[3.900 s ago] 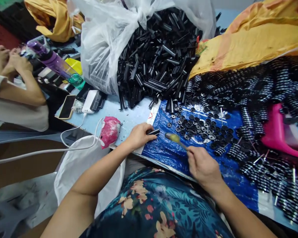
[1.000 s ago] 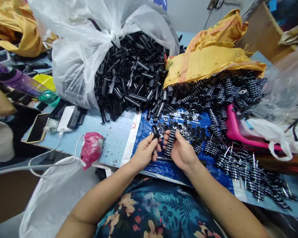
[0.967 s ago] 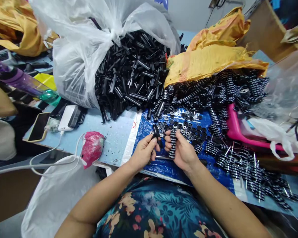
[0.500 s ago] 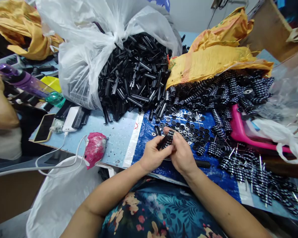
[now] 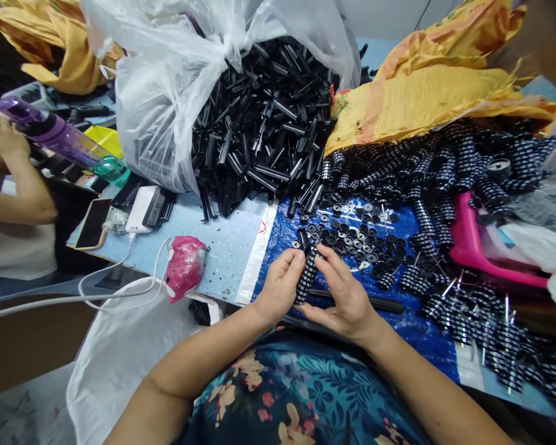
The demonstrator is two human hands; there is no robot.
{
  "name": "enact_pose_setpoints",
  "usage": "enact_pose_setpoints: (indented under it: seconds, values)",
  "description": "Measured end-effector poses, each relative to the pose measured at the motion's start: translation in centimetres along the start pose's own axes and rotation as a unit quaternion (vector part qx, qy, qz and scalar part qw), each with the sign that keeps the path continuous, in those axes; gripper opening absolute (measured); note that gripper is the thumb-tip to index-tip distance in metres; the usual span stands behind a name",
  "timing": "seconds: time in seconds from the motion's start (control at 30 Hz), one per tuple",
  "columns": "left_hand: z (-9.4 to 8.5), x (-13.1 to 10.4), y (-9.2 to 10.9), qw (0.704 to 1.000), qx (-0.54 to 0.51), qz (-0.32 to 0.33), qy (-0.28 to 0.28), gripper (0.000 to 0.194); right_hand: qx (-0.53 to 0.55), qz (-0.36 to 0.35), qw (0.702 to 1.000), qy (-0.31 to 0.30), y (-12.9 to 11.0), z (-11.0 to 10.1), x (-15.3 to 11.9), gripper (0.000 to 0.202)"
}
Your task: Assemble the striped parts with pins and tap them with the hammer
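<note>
My left hand (image 5: 282, 285) and my right hand (image 5: 345, 295) meet over the blue sheet (image 5: 324, 296) at the table's front edge. Between them they grip a short black-and-white ribbed stack of washers (image 5: 306, 279), held upright, with a black tube end (image 5: 303, 238) sticking out above it. Loose black washers (image 5: 352, 235) lie scattered just beyond my fingers. A dark rod (image 5: 380, 303) lies on the sheet by my right hand.
A clear bag spills black tubes (image 5: 264, 136) at the back. Many ribbed stacks (image 5: 445, 167) pile up on the right near a pink tray (image 5: 467, 241) and yellow sacks (image 5: 426, 93). A pink bundle (image 5: 185, 264), phone (image 5: 92, 224) and charger cable sit left. Another person's arm (image 5: 13, 185) is far left.
My hands have come together: the tube from my left hand now sits in the ribbed stack, and both hands hold it, a little nearer to me.
</note>
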State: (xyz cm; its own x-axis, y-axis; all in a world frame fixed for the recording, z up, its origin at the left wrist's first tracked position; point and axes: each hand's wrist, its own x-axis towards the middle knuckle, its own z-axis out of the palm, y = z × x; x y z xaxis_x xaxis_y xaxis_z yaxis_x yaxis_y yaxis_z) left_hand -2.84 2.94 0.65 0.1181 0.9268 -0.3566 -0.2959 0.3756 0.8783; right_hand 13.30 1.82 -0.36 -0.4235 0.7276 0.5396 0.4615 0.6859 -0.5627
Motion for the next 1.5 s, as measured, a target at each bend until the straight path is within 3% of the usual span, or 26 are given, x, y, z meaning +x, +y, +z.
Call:
enact_pose_setpoints:
  seconds: [0.1,0.3,0.4,0.43,0.5,0.53,0.6,0.67,0.7,0.8,0.97,1.1,1.27,1.33,1.43,1.5]
  values:
    - [-0.1,-0.4,1.0,0.997,-0.066,-0.040,-0.023,0.041,-0.016,-0.011,1.000,0.009,-0.1,0.1,-0.2,0.095]
    - [-1.7,-0.5,1.9,0.962,-0.114,-0.205,-0.143,0.048,0.028,-0.004,0.999,-0.038,0.1,-0.3,-0.6,0.096]
    - [-2.8,-0.2,1.2,0.976,-0.085,-0.152,-0.131,0.047,0.019,0.013,0.999,-0.044,0.5,-0.5,-1.7,0.102]
    - [-3.4,0.0,1.0,0.988,-0.041,-0.098,-0.110,0.044,-0.013,0.024,0.999,-0.048,0.6,-0.5,-2.4,0.096]
    - [-4.9,0.5,1.0,0.991,0.116,0.035,-0.060,0.035,-0.102,0.048,0.991,-0.069,1.0,-0.7,-4.0,0.064]
    - [-5.9,0.8,1.2,0.971,0.218,0.090,-0.041,0.029,-0.143,0.057,0.985,-0.082,1.1,-0.7,-4.8,0.044]
    - [-7.7,1.4,1.8,0.899,0.412,0.143,-0.025,0.020,-0.186,0.067,0.975,-0.098,1.2,-0.8,-6.0,0.019]
    - [-9.0,2.1,2.4,0.837,0.531,0.125,-0.050,0.019,-0.177,0.073,0.979,-0.074,0.9,-0.8,-6.1,0.017]
    - [-9.4,2.4,2.6,0.821,0.557,0.104,-0.071,0.022,-0.166,0.072,0.982,-0.046,0.8,-0.7,-5.8,0.019]
    - [-9.6,3.2,2.7,0.824,0.552,0.045,-0.122,0.030,-0.147,0.058,0.987,0.026,0.3,-0.2,-3.9,0.026]
    - [-9.3,4.0,2.6,0.853,0.505,0.009,-0.130,0.030,-0.209,0.036,0.975,-0.061,-0.1,0.7,-1.0,0.018]
    - [-9.4,4.8,2.9,0.851,0.500,-0.004,-0.157,0.035,-0.108,-0.032,0.993,-0.022,-1.2,1.0,-1.0,0.025]
    - [-8.1,5.3,2.8,0.822,0.549,0.001,-0.151,0.036,-0.140,-0.062,0.978,-0.139,-2.0,2.3,-1.6,0.017]
    - [-8.2,4.6,3.4,0.799,0.585,0.030,-0.136,0.028,-0.130,-0.072,0.978,-0.146,-1.8,2.0,-2.2,0.018]
    - [-10.7,2.2,6.4,0.765,0.626,0.035,-0.148,0.021,-0.096,-0.071,0.986,-0.120,-0.7,0.2,-4.0,0.025]
    - [-13.6,0.1,9.3,0.743,0.628,-0.034,-0.228,0.025,-0.119,-0.045,0.986,-0.108,0.3,-1.4,-5.6,0.027]
